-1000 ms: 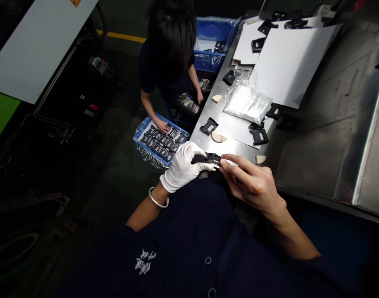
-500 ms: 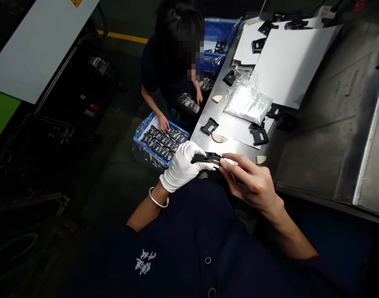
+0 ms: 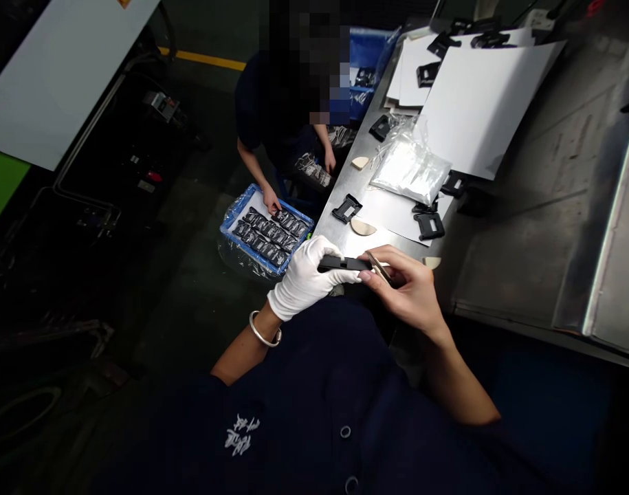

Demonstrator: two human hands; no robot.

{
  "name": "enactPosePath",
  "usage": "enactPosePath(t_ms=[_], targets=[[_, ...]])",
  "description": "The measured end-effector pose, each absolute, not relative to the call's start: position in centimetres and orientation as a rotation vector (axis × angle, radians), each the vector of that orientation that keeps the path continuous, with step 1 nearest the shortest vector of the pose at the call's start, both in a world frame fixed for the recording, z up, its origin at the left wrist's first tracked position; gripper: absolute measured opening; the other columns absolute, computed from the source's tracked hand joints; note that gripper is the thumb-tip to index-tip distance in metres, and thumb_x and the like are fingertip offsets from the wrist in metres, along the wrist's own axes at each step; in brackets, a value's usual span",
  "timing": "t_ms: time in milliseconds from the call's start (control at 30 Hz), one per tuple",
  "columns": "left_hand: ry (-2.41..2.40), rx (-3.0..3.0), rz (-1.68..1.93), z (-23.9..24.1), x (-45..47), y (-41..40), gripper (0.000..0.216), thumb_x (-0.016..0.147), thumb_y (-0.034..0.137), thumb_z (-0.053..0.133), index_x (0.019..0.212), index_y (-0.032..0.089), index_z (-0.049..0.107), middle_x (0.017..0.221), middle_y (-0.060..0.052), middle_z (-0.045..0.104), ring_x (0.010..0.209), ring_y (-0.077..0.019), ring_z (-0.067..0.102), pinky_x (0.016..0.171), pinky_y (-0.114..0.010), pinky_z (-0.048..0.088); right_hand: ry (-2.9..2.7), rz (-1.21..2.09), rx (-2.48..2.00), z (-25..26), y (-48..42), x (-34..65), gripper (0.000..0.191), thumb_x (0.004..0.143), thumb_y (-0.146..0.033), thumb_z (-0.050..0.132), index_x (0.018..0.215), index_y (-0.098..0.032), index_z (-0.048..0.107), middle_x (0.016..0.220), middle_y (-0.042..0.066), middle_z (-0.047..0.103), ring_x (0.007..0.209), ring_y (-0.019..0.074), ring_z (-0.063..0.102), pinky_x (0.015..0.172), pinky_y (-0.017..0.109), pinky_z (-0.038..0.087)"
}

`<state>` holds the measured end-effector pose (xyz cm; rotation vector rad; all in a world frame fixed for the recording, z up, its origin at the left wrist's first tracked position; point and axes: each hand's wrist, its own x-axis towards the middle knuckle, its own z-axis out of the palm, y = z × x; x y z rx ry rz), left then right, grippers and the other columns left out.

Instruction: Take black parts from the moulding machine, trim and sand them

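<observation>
My left hand (image 3: 306,278), in a white glove, is closed around a black plastic part (image 3: 339,264) and holds it edge-on in front of my chest. Bare and bent at the fingers, my right hand (image 3: 410,285) meets the part's right end. Between its thumb and fingers is a thin, flat blade-like piece (image 3: 380,267), slanting across that end; its exact kind is unclear. The fingers cover part of both things. Past my hands, similar black plastic parts (image 3: 347,208) lie on the metal table (image 3: 330,223), near a half-round beige piece (image 3: 363,227).
A co-worker (image 3: 273,117) sits ahead, one hand in a blue crate (image 3: 226,227) holding rows of black parts. On the table lie a clear plastic bag (image 3: 412,168) and white sheets (image 3: 489,103). A metal surface (image 3: 525,240) extends rightward; machinery (image 3: 162,106) stands left.
The black part has turned so its plain edge faces me. My right hand has shifted slightly left, and the thin piece in it now stands more steeply. The co-worker's hand moved slightly within the crate.
</observation>
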<state>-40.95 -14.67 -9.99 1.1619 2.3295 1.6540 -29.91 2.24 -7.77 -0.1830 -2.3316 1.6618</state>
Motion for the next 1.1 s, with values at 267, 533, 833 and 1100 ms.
enactPosePath(t_ms=[267, 533, 833, 1100], targets=[[2.367, 0.881, 1.751, -9.9, -40.3, -14.3, 0.022, 0.096, 0.03, 0.061, 0.079, 0.018, 0.054, 0.074, 0.001, 0.057, 0.07, -0.0119, 0.058, 0.071, -0.027, 0.048, -2.277, 1.807, -0.225, -8.3, 1.5, -29.9, 0.016, 0.087, -0.029, 0.074, 0.101, -0.023, 0.073, 0.104, 0.006, 0.069, 0.09, 0.0187, 0.065, 0.066, 0.028, 0.051], [2.325, 0.9, 1.738, -9.7, -40.5, -14.8, 0.025, 0.103, 0.032, 0.045, 0.09, 0.018, 0.061, 0.082, -0.003, 0.065, 0.077, -0.0146, 0.065, 0.074, -0.029, 0.052, -2.123, 2.0, -0.241, -8.5, 1.6, -29.6, 0.013, 0.085, -0.025, 0.075, 0.098, -0.026, 0.074, 0.1, 0.005, 0.068, 0.096, 0.0191, 0.065, 0.07, 0.028, 0.054], [2.151, 1.32, 1.706, -9.7, -40.7, -15.4, 0.024, 0.092, 0.038, 0.067, 0.1, 0.016, 0.067, 0.093, -0.008, 0.071, 0.091, -0.0194, 0.068, 0.087, -0.035, 0.055, -2.12, 2.014, -0.158, -8.0, 1.9, -29.0, 0.014, 0.086, -0.018, 0.074, 0.099, -0.024, 0.073, 0.1, 0.005, 0.068, 0.095, 0.0176, 0.065, 0.079, 0.029, 0.053], [2.247, 1.528, 1.647, -9.7, -40.6, -15.0, 0.025, 0.079, 0.033, 0.082, 0.09, 0.017, 0.067, 0.086, -0.005, 0.072, 0.088, -0.0188, 0.068, 0.086, -0.036, 0.056, -2.133, 2.019, -0.197, -7.9, 1.9, -28.9, 0.013, 0.086, -0.023, 0.074, 0.098, -0.023, 0.073, 0.099, 0.005, 0.068, 0.091, 0.0186, 0.065, 0.074, 0.03, 0.053]])
